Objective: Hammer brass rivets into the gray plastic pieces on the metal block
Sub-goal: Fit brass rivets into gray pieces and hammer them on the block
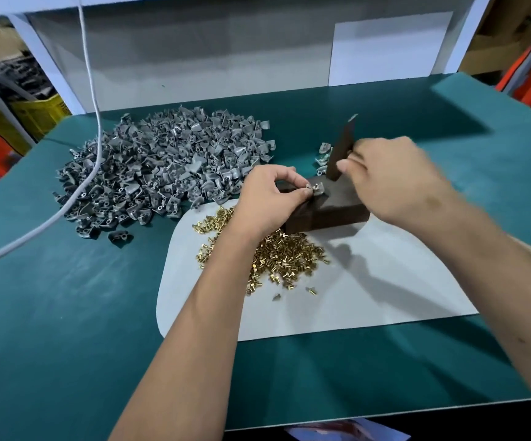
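Table: I see a teal-green table (66,313) nearest me, with a pale grey rounded mat (369,297) laid on it.
Rivets: a loose heap of small brass rivets (284,257) lies on the mat, just in front of the block and partly under my left wrist.
Block: the dark brown rectangular metal block (331,208) stands on the mat's far edge.
Left hand: my left hand (269,198) pinches a small gray plastic piece (316,190) on the block's top, the fingers (305,193) curled and touching its near side.
Right hand: my right hand (391,176) is blurred, its fingers wrapped around a dark flat hammer bar (342,144) standing upright just behind the piece.
Pile: a big heap of gray plastic pieces (165,167) lies beyond to the left.
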The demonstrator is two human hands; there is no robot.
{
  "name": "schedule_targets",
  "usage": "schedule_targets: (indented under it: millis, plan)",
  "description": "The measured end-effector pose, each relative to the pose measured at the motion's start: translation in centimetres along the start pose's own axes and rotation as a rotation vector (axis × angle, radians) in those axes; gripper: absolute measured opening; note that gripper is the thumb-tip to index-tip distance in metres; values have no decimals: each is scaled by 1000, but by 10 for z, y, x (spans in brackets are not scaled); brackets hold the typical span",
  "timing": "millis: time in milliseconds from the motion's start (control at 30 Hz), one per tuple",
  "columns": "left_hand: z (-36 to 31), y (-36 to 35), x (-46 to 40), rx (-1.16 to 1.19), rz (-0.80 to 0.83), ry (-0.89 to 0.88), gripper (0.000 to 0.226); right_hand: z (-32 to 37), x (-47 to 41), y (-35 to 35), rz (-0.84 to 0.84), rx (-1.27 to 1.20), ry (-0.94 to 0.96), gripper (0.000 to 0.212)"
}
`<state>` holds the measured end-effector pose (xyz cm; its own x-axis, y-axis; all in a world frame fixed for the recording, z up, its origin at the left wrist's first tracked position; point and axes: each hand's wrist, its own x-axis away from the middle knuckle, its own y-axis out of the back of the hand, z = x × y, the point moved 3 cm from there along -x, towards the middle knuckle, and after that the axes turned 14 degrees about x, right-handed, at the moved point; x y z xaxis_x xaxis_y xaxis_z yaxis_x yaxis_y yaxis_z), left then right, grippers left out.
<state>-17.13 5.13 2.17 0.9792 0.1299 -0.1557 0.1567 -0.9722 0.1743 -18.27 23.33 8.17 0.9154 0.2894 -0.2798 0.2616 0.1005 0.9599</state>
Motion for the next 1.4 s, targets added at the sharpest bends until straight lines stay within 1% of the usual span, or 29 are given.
schedule_targets:
  millis: [67, 100, 167, 267, 367, 467, 533, 567, 633, 700, 733, 800, 867, 933, 1000, 1067, 1133, 1200, 1267, 1333, 1400]
  plan:
    - [-2, 0, 3, 11, -12, 18, 3, -19, -1, -1, -58, -45, -91, 23]
    - [-3, 0, 4, 28, -10, 28, 3, -29, 0, -1, -55, -41, -133, 24]
    - [-6, 0, 7, 68, -4, 55, 5, -48, 3, -5, 13, -32, -204, 23]
    - [-8, 1, 8, 95, 6, 87, 8, -66, 13, -17, 151, -24, -279, 14]
    - [-9, 1, 7, 106, 13, 98, 13, -69, 20, -28, 282, 7, -287, 20]
    - [-11, 0, 8, 98, 14, 96, 15, -64, 18, -27, 336, 26, -225, 19]
    - [-12, 0, 9, 94, 13, 92, 15, -57, 12, -19, 252, 24, -177, 14]
    - [-12, 0, 9, 96, 9, 91, 15, -50, 8, -14, 175, 9, -131, 18]
    - [-11, 0, 8, 112, 0, 88, 17, -27, 3, -6, 69, -57, 41, 27]
    - [-11, 0, 7, 145, 2, 84, 19, 0, 1, -7, 59, -69, 235, 35]
    - [-11, 0, 7, 160, 5, 80, 19, 10, 0, -9, 50, -39, 287, 35]
    - [-11, 2, 6, 176, -5, 74, 19, 20, -6, -13, -21, 14, 330, 26]
    - [-11, 7, 3, 177, -63, 45, 18, 22, -14, -15, -76, 0, 329, 24]
    - [-9, 16, -1, 92, -174, 0, 15, 18, -26, -19, -96, 12, 287, 27]
    - [-5, 32, -3, -109, -344, -16, 16, 10, -39, -23, -99, 8, 183, 26]
    - [-1, 48, 0, -304, -538, -3, 13, -1, -52, -28, -85, -12, 55, 23]
    - [4, 63, 3, -435, -652, 15, 5, -10, -65, -33, -64, -7, -41, 23]
    - [9, 76, 4, -564, -698, 82, 7, -17, -77, -35, -59, -12, -97, 24]
    - [16, 86, 3, -648, -684, 179, 17, -20, -87, -38, -15, -12, -122, 23]
    - [20, 91, 3, -640, -651, 208, 20, -23, -92, -43, 48, -4, -130, 24]
    - [20, 91, 4, -615, -641, 170, 14, -26, -94, -45, 80, -9, -144, 28]
